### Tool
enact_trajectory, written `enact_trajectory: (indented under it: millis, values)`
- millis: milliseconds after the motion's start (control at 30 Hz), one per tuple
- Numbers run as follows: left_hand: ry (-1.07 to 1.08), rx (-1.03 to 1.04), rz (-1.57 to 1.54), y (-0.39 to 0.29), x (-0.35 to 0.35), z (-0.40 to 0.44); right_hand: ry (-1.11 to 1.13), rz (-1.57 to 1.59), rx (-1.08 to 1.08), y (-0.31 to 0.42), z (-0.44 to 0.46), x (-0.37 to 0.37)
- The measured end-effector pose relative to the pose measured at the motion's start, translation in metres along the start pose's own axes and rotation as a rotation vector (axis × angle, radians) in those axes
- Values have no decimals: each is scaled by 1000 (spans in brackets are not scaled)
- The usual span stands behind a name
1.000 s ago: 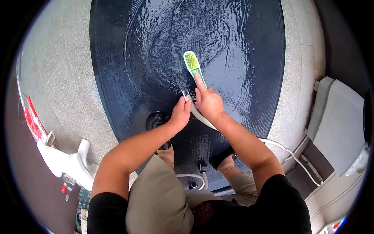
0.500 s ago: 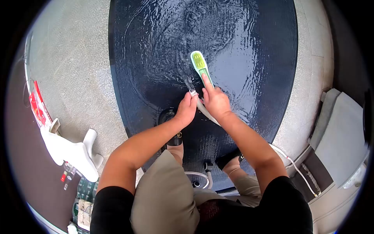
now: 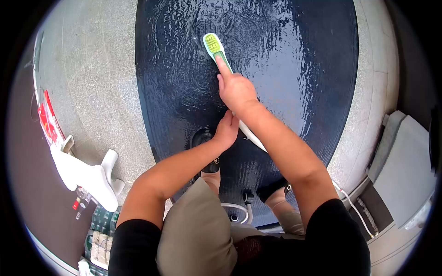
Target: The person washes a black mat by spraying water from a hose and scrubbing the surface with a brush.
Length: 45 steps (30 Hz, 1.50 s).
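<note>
View: head camera, looking down on both arms; we tag the wet, rippled dark mat (image 3: pixel 317 92) as the ground under everything in hand.
Brush (image 3: pixel 214 47): long and slim, rounded head, pale mint rim, yellow-green bristles (image 3: pixel 212 42) facing up at us; darker green panel (image 3: pixel 219 54) on the neck; rest of the handle runs under the hand.
Brush place: over the upper middle of the mat, head pointing up and slightly left; we can't tell if its back touches the mat.
Hose (image 3: pixel 252 137): whitish, smooth, slanting from the left hand's fingertips down and right, then passing under the right forearm; its tip is hidden from us.
Right hand (image 3: pixel 238 93): curled round the brush handle, knuckles up, index finger (image 3: pixel 223 67) stretched along the neck just below the bristles.
Right arm: reaching forward and across to the middle, elbow bent out.
Left hand (image 3: pixel 227 130): closed around the hose, fingers forward, just below the right wrist; grip partly hidden.
Left arm: elbow bent wide, forearm slanting up and inward.
Hands: near each other, right one farther forward; we can't tell if left fingertips touch the right wrist.
</note>
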<state>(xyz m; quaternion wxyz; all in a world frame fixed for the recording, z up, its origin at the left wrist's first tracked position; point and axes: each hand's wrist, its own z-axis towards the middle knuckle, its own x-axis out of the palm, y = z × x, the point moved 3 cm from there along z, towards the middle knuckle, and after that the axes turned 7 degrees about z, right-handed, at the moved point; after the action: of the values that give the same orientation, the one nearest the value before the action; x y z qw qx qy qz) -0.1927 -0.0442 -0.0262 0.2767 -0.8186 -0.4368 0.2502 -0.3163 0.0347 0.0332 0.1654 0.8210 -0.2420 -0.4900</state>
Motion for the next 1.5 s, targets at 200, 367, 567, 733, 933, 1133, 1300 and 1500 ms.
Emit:
enact_trajectory:
  millis: [200,367,567,733,933,1133,1300,1500]
  values:
    - [59,60,-115,6,2,0,104,-211,-36,-27,-1,-29]
    - [28,58,-64,-3,-2,-5,-151,-100,107,-3,75,-50]
    - [-34,88,-68,26,12,11,115,-76,-13,-13,-55,7]
    - [19,30,31,-4,-2,-2,134,-139,-101,-1,-19,-15]
    - [38,39,34,-9,-7,-10,-112,-62,-6,43,96,-35]
    - [-201,339,99,12,9,1,250,-136,-127,19,-36,15]
    - [38,32,-86,-7,-5,-6,105,-189,-175,27,27,-8]
    - [-32,65,-49,-4,-5,-15,-161,3,16,72,128,-24]
